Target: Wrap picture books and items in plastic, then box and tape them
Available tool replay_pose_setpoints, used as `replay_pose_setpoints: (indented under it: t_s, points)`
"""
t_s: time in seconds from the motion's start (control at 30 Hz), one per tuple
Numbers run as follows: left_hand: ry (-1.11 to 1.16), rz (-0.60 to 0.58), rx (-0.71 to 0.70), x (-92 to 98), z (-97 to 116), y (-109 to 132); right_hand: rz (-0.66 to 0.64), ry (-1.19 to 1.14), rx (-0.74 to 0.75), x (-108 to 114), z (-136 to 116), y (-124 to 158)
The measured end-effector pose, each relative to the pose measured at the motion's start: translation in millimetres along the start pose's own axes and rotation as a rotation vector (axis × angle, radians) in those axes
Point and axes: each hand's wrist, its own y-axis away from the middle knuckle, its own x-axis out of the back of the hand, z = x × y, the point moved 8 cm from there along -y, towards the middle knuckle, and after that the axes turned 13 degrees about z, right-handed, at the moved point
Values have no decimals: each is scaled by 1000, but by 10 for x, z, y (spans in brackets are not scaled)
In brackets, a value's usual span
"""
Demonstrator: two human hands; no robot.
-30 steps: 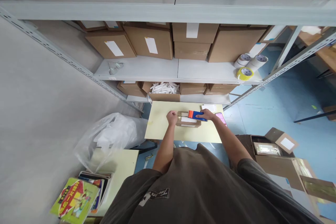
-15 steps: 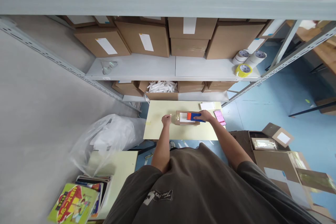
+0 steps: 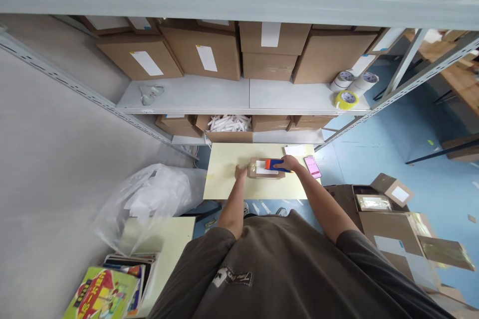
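Observation:
On the pale yellow table, a small cardboard box (image 3: pixel 258 175) lies lengthwise, with a white label and shiny clear tape on its top. My right hand (image 3: pixel 290 163) grips a blue-and-orange hand tool (image 3: pixel 279 165), whose exact kind I cannot make out. The tool's orange end is over the label. At the box's left end is my left hand (image 3: pixel 240 172), thumb and fingers apart, fingertips at or touching the cardboard.
A pink-screened phone (image 3: pixel 312 166) and a white slip (image 3: pixel 295 150) lie on the table (image 3: pixel 220 187). Behind stands a shelf rack (image 3: pixel 209 94) with boxes and tape rolls (image 3: pixel 346 99). A plastic bag (image 3: pixel 160 192) is at left, open cartons (image 3: pixel 389 229) at right.
My left hand has opened from a pinch and moved slightly right and down to the box's left end. The tool in my right hand has shifted slightly left. The view has tilted a little.

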Motion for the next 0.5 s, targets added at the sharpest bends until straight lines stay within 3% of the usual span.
replay_pose_setpoints:
  t_s: [0.07, 0.27, 0.4, 0.5]
  points:
    - [-73, -8, -50, -43, 65, 26, -26, 23, 1, 21, -82, 24]
    - [-377, -132, -260, -511, 137, 372, -58, 85, -27, 69, -159, 79]
    - [-420, -109, -281, -673, 77, 500, -54, 105, -35, 95, -24, 104]
    - [-433, -95, -277, -744, 51, 513, -42, 98, -23, 150, 241, 125]
